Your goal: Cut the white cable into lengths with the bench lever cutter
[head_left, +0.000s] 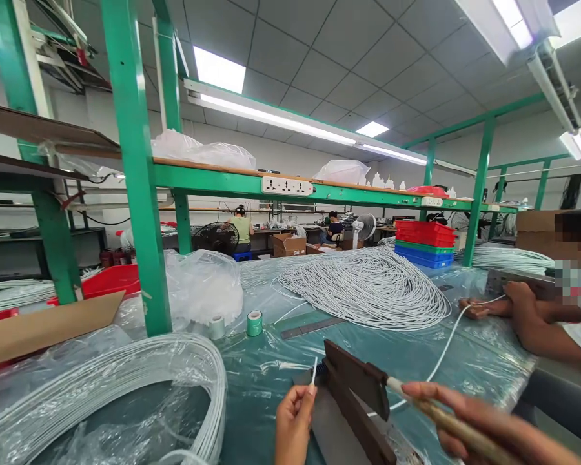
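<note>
My left hand point(294, 423) pinches a white cable point(314, 371), its short end pointing up past the thumb. Just right of it stands a dark metal lever cutter point(356, 381) with its arm raised. My right hand point(484, 420), partly blurred, is closed around the cutter's wooden handle point(458, 429). Behind the blade, a length of white cable point(438, 361) runs across the table toward a co-worker's hand point(474, 309) at the right.
A large heap of white cable point(363, 287) covers the middle of the table, with a metal ruler point(312, 327) before it. Plastic-wrapped cable coils point(215, 400) lie left, near a green tape roll point(254, 323). A green post point(138, 174) rises behind; stacked bins point(423, 244) stand further back.
</note>
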Motion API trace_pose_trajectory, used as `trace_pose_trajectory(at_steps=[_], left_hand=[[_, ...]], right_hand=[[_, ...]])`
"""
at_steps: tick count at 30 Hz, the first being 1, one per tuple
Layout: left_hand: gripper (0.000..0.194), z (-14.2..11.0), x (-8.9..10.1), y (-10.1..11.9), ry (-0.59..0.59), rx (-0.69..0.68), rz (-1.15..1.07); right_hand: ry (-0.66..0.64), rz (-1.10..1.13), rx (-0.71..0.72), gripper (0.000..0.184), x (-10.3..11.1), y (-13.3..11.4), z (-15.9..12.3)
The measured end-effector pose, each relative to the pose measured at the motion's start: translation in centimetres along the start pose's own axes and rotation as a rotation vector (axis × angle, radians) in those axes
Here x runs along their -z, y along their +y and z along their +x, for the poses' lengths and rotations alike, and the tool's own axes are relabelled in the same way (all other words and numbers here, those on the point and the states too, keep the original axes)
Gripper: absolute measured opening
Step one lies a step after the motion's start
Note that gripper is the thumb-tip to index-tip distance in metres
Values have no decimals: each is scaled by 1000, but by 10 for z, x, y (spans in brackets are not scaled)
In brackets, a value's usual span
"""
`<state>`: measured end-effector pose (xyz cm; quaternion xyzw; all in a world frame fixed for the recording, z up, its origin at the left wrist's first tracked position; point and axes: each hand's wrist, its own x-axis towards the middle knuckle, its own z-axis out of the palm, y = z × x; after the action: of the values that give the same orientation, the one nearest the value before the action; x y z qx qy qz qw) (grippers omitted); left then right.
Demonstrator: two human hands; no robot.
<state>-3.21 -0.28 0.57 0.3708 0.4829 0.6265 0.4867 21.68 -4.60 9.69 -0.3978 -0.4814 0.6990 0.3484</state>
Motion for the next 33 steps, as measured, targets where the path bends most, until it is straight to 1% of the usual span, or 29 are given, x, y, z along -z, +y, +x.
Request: trace_pose_trajectory(at_steps=[2, 4, 6, 8, 10, 12, 14, 17, 20, 22, 24, 26, 27, 28, 30, 32, 33], left_hand=[[61, -2, -1, 2, -20, 83, -41], [69, -4, -3, 3, -68, 167, -48], [71, -6, -4, 1, -92, 198, -54], [68, -6, -5, -3, -83, 185, -65], [64, -5, -5, -8, -56, 155, -70], [62, -4, -5, -11, -39, 142, -57], [63, -3, -6, -13, -14, 112, -52], [66, -2, -8, -15, 37, 34, -68], [64, -3, -12, -16, 86, -41, -111], [61, -5, -14, -14, 108, -101, -113], [54, -6, -13, -10, 137, -217, -53], [47, -7, -10, -2, 177, -333, 18], [45, -7, -9, 2, 195, -365, 39], [44, -7, -8, 6, 212, -378, 47], [46, -7, -8, 13, 215, -361, 40], [48, -8, -13, 16, 185, -349, 50], [47, -10, -17, 17, 179, -354, 70]], right_hand=[[-92, 123, 14, 44, -11, -45, 8], [-135, 182, 89, 52, -21, -81, 29], [-181, 158, 140, 60, -30, -106, 60], [-237, 108, 204, 69, -40, -121, 98], [-255, 68, 251, 72, -49, -130, 139], [-229, 39, 275, 69, -58, -132, 177], [-189, 19, 271, 65, -65, -130, 209], [-137, -19, 247, 64, -74, -122, 242], [-79, -86, 242, 58, -80, -114, 258], [-8, -150, 270, 50, -81, -109, 259], [89, -213, 340, 37, -79, -101, 249], [141, -278, 407, 25, -75, -86, 225], [130, -316, 419, 24, -73, -75, 209], [94, -357, 410, 27, -72, -62, 191], [-40, -433, 346, 34, -71, -31, 152], [-233, -453, 247, 40, -76, 3, 120], [-324, -409, 221, 42, -79, 19, 109]])
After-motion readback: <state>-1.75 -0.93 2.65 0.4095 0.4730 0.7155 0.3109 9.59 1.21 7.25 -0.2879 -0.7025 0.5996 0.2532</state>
